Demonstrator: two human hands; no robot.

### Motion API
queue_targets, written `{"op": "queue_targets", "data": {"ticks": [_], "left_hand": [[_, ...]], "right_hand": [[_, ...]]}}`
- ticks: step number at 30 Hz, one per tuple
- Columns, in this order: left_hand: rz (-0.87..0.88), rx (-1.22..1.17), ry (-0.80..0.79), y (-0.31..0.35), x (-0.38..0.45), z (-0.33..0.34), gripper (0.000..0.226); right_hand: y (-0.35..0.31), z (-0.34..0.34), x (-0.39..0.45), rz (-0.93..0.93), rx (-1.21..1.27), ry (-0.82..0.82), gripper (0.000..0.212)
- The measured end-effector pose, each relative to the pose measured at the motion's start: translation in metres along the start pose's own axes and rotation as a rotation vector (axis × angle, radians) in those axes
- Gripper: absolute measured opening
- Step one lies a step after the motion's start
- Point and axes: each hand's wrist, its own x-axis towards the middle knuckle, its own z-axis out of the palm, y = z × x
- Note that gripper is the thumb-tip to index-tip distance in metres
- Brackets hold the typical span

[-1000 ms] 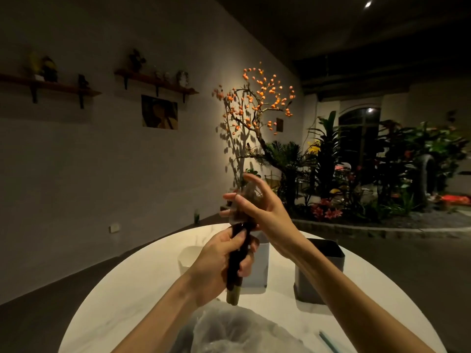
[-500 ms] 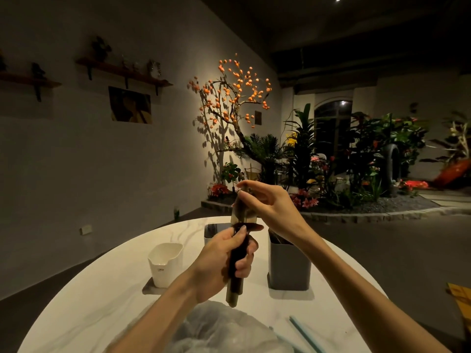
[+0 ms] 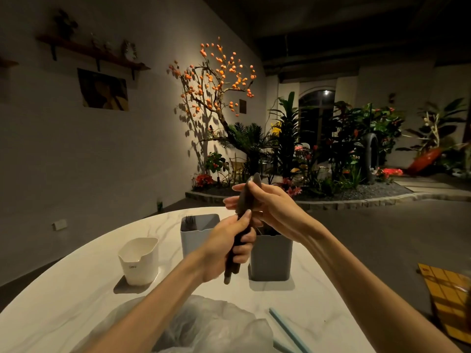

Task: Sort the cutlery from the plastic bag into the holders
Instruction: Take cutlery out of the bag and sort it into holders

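Three holders stand on the surface (image 3: 76,289) ahead of me: a white one (image 3: 139,261), a pale one (image 3: 197,235) with forks (image 3: 190,221) inside, a grey one (image 3: 270,258). My left hand (image 3: 229,247) is closed round the dark handles of a cutlery bundle (image 3: 239,240); my right hand (image 3: 267,207) pinches a spoon bowl (image 3: 251,191) at its top. I judge I'm separating one piece. Next, lift it clear and drop it into its matching holder. The plastic bag (image 3: 204,327) lies nearest me.
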Motion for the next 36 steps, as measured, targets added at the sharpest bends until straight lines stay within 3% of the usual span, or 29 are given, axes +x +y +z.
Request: {"op": "queue_targets", "data": {"ticks": [4,8,9,12,15,22,27,36], "left_hand": [[-0.006,0.138,0.039,-0.002,0.029,0.006,0.028],[0.051,0.235,0.103,0.002,0.062,0.008,0.016],[0.058,0.302,0.129,0.002,0.072,0.005,0.024],[0.07,0.47,0.253,0.0,0.093,-0.002,0.037],[0.088,0.412,0.366,-0.01,0.104,-0.014,0.021],[0.053,0.43,0.549,-0.029,0.108,-0.037,0.013],[0.003,0.458,0.531,-0.04,0.103,-0.048,0.014],[-0.034,0.432,0.537,-0.033,0.084,-0.054,0.012]], "right_hand": [[0.009,-0.011,0.004,0.0,0.062,0.051,0.028],[0.009,-0.028,0.026,-0.13,0.122,0.26,0.015],[0.008,-0.038,0.033,-0.176,0.165,0.317,0.014],[0.008,-0.067,0.051,-0.245,0.161,0.542,0.023],[0.02,-0.082,0.065,-0.235,0.046,0.689,0.044],[0.087,-0.085,0.095,0.061,-0.175,0.571,0.049],[0.121,-0.088,0.102,0.203,-0.258,0.576,0.048],[0.114,-0.084,0.094,0.071,-0.396,0.506,0.038]]}}
